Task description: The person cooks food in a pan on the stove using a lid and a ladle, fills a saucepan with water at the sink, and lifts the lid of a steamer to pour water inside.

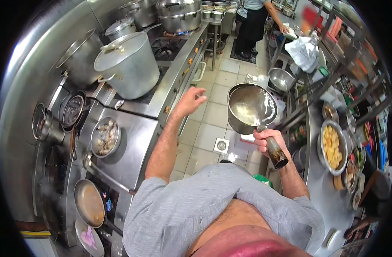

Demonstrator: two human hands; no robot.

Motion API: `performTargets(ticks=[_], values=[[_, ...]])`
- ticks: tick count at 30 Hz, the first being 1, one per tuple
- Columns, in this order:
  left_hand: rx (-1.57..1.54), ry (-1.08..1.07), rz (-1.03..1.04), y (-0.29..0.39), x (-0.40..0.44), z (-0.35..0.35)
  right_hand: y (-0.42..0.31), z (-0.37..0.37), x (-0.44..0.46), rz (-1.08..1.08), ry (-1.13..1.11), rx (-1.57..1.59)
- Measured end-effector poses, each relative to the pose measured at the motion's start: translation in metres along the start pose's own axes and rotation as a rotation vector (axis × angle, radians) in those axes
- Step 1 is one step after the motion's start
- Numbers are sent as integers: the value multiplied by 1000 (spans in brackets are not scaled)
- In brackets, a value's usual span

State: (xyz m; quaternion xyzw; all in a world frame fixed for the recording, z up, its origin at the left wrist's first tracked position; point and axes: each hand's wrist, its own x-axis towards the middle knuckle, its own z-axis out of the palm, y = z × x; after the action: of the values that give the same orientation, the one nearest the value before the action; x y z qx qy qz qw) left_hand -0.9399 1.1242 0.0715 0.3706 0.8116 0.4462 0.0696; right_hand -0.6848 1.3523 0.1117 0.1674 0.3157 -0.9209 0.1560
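Note:
My right hand (pixel 268 140) is wrapped round the thick, scorched handle of a deep metal saucepan (pixel 236 122). The pan is held over the tiled floor in the aisle, and shiny, clear-looking liquid shows inside it. My left hand (pixel 191 101) is in the air near the stove's front edge, loosely curved with the thumb apart and nothing visible in it. Beyond that hand, a tall lidded stockpot (pixel 134 68) stands on the range. A metal bowl of pale food pieces (pixel 106 137) rests on the steel top to the left, with a ladle (pixel 108 173) lying beside it.
A frying pan (pixel 89 203) with brownish liquid sits near a blue flame at lower left. On the right counter (pixel 320 205) stands a bowl of yellow chunks (pixel 332 147). Another person (pixel 251 25) in a dark apron is at the aisle's far end. Metal shelving (pixel 333 81) lines the right side.

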Motion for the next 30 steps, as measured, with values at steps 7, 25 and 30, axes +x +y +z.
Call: performTargets(ticks=[7, 25, 30], values=[[180, 208, 49, -13, 185, -87, -135, -23, 119, 72, -72, 9], [638, 369, -120, -90, 689, -290, -437, 20, 454, -89, -233, 31], [793, 549, 84, -135, 787, -333, -546, 19, 545, -50, -318, -52]])
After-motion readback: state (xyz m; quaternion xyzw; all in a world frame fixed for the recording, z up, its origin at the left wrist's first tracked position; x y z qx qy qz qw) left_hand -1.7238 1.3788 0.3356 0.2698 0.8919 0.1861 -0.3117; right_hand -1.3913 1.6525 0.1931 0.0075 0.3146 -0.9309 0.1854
